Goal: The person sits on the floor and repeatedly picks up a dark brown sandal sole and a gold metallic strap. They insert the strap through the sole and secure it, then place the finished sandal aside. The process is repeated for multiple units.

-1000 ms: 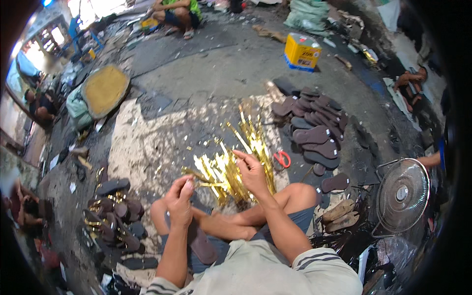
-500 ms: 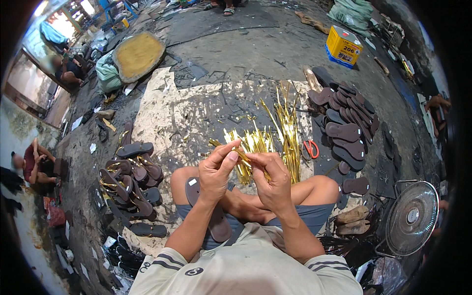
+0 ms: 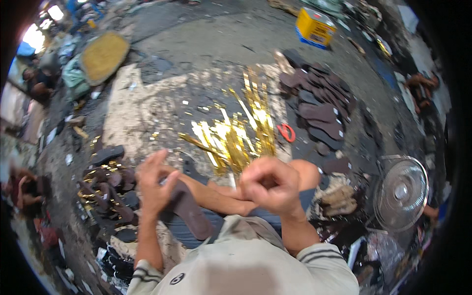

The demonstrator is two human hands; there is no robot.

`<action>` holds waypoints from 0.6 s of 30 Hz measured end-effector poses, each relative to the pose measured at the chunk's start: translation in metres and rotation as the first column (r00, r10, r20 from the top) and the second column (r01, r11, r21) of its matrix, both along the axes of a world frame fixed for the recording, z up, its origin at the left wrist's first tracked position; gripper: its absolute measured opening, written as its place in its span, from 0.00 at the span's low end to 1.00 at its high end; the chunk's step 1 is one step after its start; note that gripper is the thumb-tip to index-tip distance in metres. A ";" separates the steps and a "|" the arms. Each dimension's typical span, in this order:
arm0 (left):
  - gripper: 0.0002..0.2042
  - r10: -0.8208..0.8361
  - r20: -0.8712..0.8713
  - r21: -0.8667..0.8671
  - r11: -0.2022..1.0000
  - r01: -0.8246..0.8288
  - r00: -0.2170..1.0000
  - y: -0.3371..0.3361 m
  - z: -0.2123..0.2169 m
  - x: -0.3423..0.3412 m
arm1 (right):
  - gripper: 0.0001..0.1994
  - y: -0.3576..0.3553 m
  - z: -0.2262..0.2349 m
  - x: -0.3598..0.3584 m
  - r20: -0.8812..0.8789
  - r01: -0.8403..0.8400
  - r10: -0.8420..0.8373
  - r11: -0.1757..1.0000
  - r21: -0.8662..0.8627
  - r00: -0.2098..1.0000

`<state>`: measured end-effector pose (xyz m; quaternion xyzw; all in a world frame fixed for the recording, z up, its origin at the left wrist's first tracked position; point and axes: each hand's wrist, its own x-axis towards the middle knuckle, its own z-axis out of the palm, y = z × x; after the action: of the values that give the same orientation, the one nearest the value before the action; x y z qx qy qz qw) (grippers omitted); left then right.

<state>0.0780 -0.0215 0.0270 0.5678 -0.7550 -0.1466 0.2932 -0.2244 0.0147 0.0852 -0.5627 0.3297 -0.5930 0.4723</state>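
My left hand (image 3: 156, 183), blurred by motion, is raised over my left thigh with fingers apart and nothing visible in it. A dark brown sandal sole (image 3: 191, 212) lies across that thigh, just right of the hand and partly behind it. My right hand (image 3: 271, 186) is curled closed in front of my right knee. A short pale sliver (image 3: 232, 181) shows by its fingertips; whether the hand holds it, I cannot tell. Beyond the hands, shiny gold strips (image 3: 231, 140) lie in a loose, fanned pile. Red-handled scissors (image 3: 285, 132) rest right of them.
Brown soles (image 3: 319, 118) are heaped at the right, beyond a round metal fan (image 3: 400, 191). Sandals with gold straps (image 3: 105, 184) are piled at the left. A yellow and blue box (image 3: 315, 28) stands far off. Other people sit near the left and right edges.
My hands, together over a gold strip before, have moved apart: the left leftward and opened, the right closed and nearer the right knee. The whole view has shifted.
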 end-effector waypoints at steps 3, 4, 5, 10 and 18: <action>0.35 -0.034 0.487 0.105 0.994 -0.019 0.873 0.037 -0.025 0.033 | 0.06 0.001 0.060 -0.027 0.107 -0.506 0.604 0.740 -0.443 0.790; 0.35 -0.067 0.472 0.117 0.993 0.013 0.879 0.044 -0.019 0.031 | 0.06 0.006 0.067 -0.027 0.101 -0.486 0.598 0.727 -0.484 0.795; 0.33 -0.083 0.400 0.139 0.990 0.029 0.913 0.049 -0.016 0.025 | 0.06 0.011 0.072 -0.028 0.103 -0.459 0.589 0.716 -0.526 0.801; 0.24 0.221 -0.466 0.532 0.844 0.072 0.857 0.074 0.009 -0.027 | 0.02 0.009 0.083 -0.019 0.139 -0.394 0.550 0.731 -0.557 0.823; 0.15 0.365 -0.590 0.551 0.834 0.029 0.721 0.055 0.010 -0.024 | 0.02 0.005 0.086 -0.011 -0.034 -0.570 0.596 0.748 -0.339 0.803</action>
<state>0.0535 0.0332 0.0366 0.6018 -0.4698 -0.5131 0.3922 -0.2358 0.0192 0.1715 -0.6856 0.0143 -0.4839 0.5437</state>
